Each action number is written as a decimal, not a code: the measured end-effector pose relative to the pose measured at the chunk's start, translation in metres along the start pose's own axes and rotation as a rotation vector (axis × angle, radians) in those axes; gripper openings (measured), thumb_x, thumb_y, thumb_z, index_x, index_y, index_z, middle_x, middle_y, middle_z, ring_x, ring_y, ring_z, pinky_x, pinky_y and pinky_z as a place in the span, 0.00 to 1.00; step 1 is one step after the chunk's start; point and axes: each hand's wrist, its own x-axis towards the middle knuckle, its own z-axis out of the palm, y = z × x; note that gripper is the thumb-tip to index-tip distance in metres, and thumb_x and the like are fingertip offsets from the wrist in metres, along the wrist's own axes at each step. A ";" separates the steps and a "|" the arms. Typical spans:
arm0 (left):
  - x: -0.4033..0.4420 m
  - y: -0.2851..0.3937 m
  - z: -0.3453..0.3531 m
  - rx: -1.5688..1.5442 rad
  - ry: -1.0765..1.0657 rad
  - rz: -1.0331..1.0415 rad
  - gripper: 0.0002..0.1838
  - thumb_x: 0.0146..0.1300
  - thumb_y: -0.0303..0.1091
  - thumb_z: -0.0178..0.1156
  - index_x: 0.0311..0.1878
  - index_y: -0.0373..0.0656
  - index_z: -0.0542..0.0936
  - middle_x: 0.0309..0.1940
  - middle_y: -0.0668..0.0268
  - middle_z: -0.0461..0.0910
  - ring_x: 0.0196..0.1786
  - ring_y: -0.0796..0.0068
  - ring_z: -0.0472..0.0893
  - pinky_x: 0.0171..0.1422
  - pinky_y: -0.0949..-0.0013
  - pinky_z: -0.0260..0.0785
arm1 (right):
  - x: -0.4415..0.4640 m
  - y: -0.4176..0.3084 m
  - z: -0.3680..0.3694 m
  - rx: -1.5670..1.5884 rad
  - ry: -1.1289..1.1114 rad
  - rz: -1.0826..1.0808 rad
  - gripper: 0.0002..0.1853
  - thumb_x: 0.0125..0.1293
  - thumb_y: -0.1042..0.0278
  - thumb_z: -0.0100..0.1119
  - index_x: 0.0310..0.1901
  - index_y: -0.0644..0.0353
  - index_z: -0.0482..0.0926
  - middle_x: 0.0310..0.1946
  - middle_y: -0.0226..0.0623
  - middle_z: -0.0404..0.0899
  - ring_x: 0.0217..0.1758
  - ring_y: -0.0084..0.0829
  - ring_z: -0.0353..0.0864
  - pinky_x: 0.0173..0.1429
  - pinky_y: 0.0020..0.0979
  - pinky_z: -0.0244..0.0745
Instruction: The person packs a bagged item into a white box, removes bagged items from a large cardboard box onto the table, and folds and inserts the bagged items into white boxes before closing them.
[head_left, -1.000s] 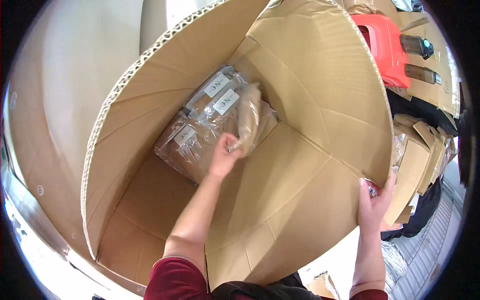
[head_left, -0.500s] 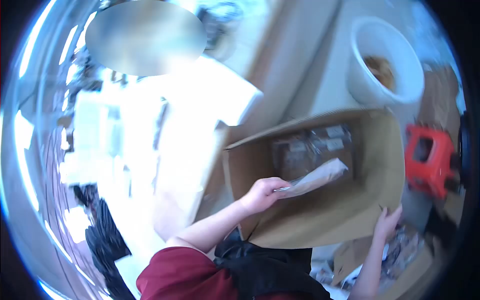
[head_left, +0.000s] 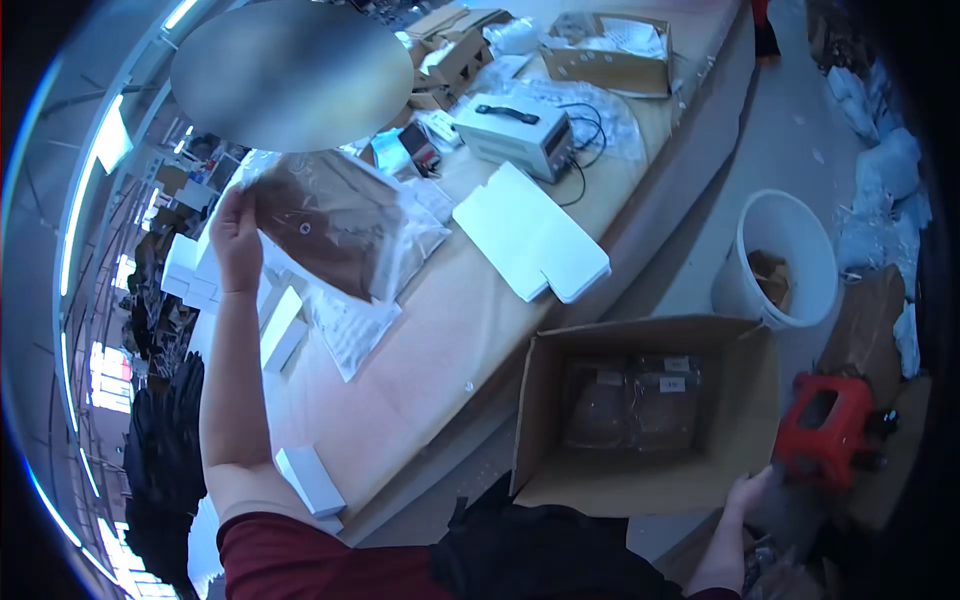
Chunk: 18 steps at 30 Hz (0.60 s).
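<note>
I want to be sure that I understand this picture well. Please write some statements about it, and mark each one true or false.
1. The left hand holds a clear bag over the table. True.
2. Both hands hold this bag. False: the right hand is at the edge of the box.
3. The packs inside the box have labels. True.
4. The white bin has something brown inside. True.
5. Nothing is beside the box. False: the red thing is there.

Three white labels [head_left: 671,384] are showing inside one open carton [head_left: 735,430]. One white bucket [head_left: 775,255] and one red plastic object [head_left: 845,420] are standing at right; one grey device [head_left: 515,130] is sitting on one desk [head_left: 430,370] at left.
</note>
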 end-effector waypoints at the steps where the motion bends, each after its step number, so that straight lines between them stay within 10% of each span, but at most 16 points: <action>1: 0.001 0.001 -0.002 0.196 -0.027 0.135 0.10 0.70 0.22 0.53 0.50 0.36 0.80 0.41 0.64 0.84 0.45 0.75 0.82 0.52 0.71 0.72 | 0.000 0.000 0.001 -0.007 0.005 0.000 0.29 0.62 0.74 0.60 0.65 0.60 0.65 0.57 0.54 0.75 0.60 0.52 0.76 0.61 0.46 0.71; 6: -0.064 -0.063 0.020 0.644 -0.292 0.336 0.15 0.59 0.20 0.54 0.47 0.42 0.82 0.45 0.56 0.83 0.47 0.52 0.83 0.51 0.59 0.74 | -0.004 -0.011 -0.009 -0.066 -0.048 0.088 0.27 0.64 0.72 0.59 0.64 0.60 0.64 0.54 0.55 0.77 0.58 0.55 0.77 0.59 0.48 0.72; 10: -0.193 -0.116 0.055 1.306 -1.105 -0.178 0.22 0.62 0.31 0.57 0.61 0.50 0.77 0.59 0.55 0.77 0.62 0.55 0.76 0.66 0.56 0.68 | 0.006 0.012 0.015 -0.016 0.029 0.025 0.28 0.65 0.69 0.60 0.65 0.59 0.65 0.54 0.54 0.78 0.58 0.54 0.77 0.60 0.47 0.72; 18: -0.349 0.058 0.238 -0.182 -1.578 -0.550 0.12 0.65 0.34 0.63 0.48 0.38 0.81 0.37 0.61 0.84 0.38 0.73 0.83 0.46 0.68 0.76 | 0.001 -0.011 0.001 0.033 -0.061 0.145 0.24 0.62 0.65 0.62 0.59 0.58 0.68 0.52 0.52 0.77 0.56 0.55 0.76 0.56 0.46 0.73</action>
